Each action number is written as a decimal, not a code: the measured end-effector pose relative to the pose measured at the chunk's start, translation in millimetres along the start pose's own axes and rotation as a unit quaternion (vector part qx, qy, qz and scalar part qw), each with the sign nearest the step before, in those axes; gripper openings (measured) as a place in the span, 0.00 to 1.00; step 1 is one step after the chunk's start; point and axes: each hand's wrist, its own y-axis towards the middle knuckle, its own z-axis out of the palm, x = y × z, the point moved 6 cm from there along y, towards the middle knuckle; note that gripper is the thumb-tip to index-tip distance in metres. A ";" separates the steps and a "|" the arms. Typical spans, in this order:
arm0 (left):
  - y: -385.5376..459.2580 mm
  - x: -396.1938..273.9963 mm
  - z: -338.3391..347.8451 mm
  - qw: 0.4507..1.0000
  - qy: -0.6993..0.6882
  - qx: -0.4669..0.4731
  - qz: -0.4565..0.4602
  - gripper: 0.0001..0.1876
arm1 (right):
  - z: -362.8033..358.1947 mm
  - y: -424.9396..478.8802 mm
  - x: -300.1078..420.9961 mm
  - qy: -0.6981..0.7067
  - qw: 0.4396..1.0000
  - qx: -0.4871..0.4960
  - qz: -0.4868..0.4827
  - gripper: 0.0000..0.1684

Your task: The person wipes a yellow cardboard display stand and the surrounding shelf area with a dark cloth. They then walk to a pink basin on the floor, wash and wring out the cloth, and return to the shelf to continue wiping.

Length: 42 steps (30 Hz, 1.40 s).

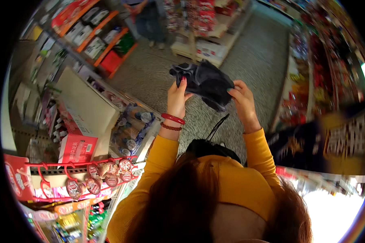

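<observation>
A piece of dark, crumpled fabric (211,83) is stretched between my hands above the shop floor. My left hand (178,97) grips its left part, thumb on top; a red bangle and a beaded bracelet circle that wrist. At the cloth's right edge, my right hand (243,97) pinches it between thumb and fingers. What the cloth is exactly, I cannot tell. Below it, close to my body, lies a black item (214,148) with thin dark cords rising from it, partly hidden by my yellow top.
Left are a pink carton (78,148), plastic-wrapped bottles (132,129) and a red rack (88,164) of hanging round packs. Stocked shelves (310,76) line the right side. A display stand (200,50) stands ahead, with a person (147,21) beside it. A dark printed banner hangs at right.
</observation>
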 end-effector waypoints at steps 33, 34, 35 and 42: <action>511.5 -299.9 -247.6 0.895 0.394 -0.126 0.167 0.13 | 440.8 606.4 -301.2 -0.480 0.734 0.412 -0.247 0.48; 531.6 -303.1 -261.9 0.889 0.414 -0.111 0.159 0.13 | 464.7 615.2 -323.3 -0.349 0.771 0.484 -0.221 0.44; 552.3 -307.2 -277.5 0.886 0.430 -0.095 0.146 0.13 | 486.3 621.9 -340.2 -0.215 0.788 0.548 -0.182 0.40; 606.8 -357.7 -447.4 0.797 0.419 -0.389 0.197 0.31 | 608.7 681.1 -427.7 -0.074 0.785 0.530 0.311 0.27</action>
